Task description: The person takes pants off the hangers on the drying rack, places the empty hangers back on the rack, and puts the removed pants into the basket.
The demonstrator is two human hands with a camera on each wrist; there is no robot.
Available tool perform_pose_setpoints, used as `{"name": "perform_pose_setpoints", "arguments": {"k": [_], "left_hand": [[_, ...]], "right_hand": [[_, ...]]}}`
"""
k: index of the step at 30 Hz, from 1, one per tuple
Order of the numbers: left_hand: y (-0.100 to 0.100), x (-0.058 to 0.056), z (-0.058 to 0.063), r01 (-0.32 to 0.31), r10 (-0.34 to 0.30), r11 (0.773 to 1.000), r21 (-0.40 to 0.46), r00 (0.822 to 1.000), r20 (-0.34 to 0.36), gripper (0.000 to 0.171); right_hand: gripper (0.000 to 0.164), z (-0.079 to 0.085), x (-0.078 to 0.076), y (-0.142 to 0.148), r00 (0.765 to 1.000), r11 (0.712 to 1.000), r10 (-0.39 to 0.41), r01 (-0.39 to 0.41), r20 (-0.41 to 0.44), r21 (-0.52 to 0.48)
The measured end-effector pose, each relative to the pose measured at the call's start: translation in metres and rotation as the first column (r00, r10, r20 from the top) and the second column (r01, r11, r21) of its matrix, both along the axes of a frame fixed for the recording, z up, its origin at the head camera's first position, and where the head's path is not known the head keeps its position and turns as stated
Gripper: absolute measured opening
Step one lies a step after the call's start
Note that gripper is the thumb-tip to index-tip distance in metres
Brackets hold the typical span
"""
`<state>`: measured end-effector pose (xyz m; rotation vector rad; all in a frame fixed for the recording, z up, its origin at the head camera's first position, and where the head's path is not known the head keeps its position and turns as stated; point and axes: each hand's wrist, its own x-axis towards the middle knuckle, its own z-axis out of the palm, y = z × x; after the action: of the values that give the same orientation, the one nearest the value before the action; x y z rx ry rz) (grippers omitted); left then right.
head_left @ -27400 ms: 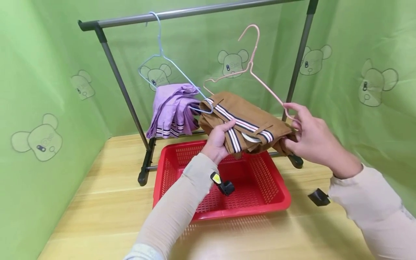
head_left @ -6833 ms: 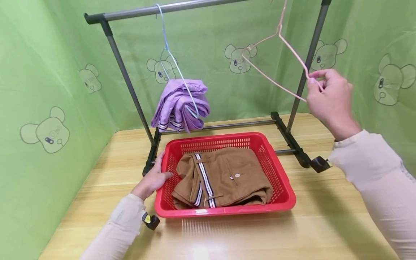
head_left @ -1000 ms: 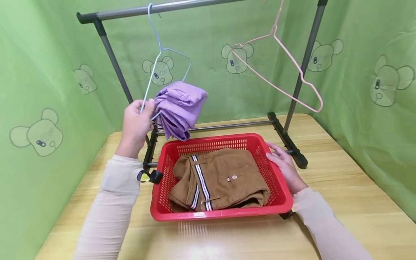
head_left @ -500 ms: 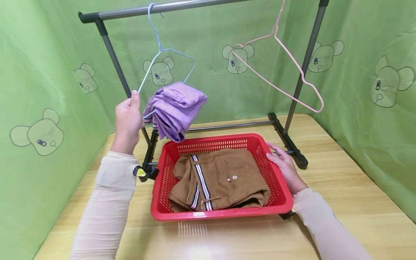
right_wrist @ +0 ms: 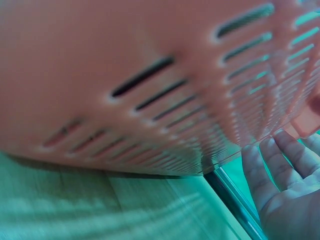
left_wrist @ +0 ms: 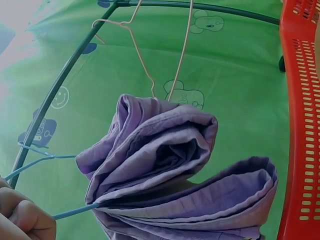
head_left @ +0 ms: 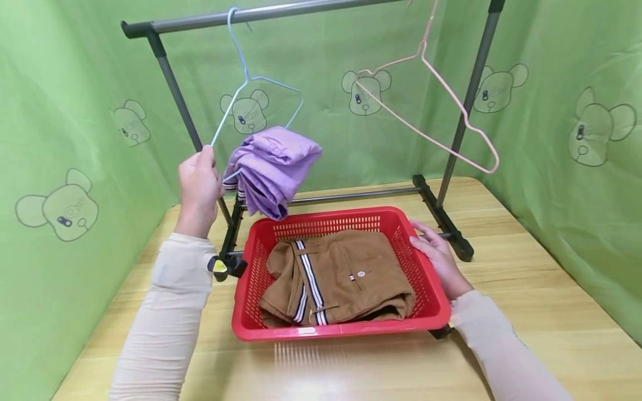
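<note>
My left hand [head_left: 199, 186] grips the lower left corner of a light blue wire hanger [head_left: 246, 77]. Folded purple trousers [head_left: 276, 161] hang over that hanger's bottom bar, the wire running into their folds in the left wrist view. My right hand [head_left: 441, 259] holds the right rim of a red plastic basket [head_left: 341, 332], thumb over the rim and fingers along the slotted outer wall in the right wrist view. Inside the basket lie folded brown trousers [head_left: 376, 267] with a striped waistband and a buttoned pocket. The purple trousers hang above the basket's back left corner.
A grey metal clothes rack [head_left: 321, 8] stands behind the basket on a wooden table [head_left: 541, 289]. A bare pink hanger [head_left: 466, 117] hangs at its right. Green curtains [head_left: 165, 139] with bear outlines enclose the table.
Since the oldest frame, brown trousers went from my hands into the basket, and the pink hanger onto the rack. My left hand left the basket for the blue hanger, recently shifting its corner left.
</note>
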<state>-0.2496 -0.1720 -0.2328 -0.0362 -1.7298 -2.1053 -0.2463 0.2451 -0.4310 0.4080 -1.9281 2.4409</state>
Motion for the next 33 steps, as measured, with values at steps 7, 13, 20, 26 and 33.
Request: {"name": "perform_pose_setpoints", "arguments": {"k": [7,13,20,26,33], "left_hand": [[0.0005,0.0013,0.0011,0.009,-0.008,0.999,0.038,1.000,-0.023,0.041],[0.0014,0.0027,0.0020,-0.009,0.010,1.000,0.030,0.999,-0.036,0.041],[0.0032,0.0045,0.0024,-0.019,0.020,1.000,0.022,0.998,-0.060,0.042],[0.0050,0.0053,0.0028,-0.021,0.023,0.999,0.033,0.997,-0.068,0.042],[0.0076,0.0067,0.0045,-0.009,0.013,0.999,0.043,0.996,-0.085,0.041]], "right_hand": [[0.054,0.0004,0.0002,0.0000,1.000,1.000,-0.006,0.006,-0.011,0.004],[0.053,0.0007,0.0004,0.0002,1.000,1.000,-0.006,0.006,-0.012,0.008],[0.054,-0.0006,0.0000,-0.0002,1.000,1.000,-0.011,0.012,-0.022,0.015],[0.052,-0.0007,-0.0008,-0.0002,1.000,1.000,-0.014,0.015,-0.028,0.021],[0.052,-0.0007,-0.0002,0.0006,1.000,0.999,-0.016,0.016,-0.023,0.028]]}}
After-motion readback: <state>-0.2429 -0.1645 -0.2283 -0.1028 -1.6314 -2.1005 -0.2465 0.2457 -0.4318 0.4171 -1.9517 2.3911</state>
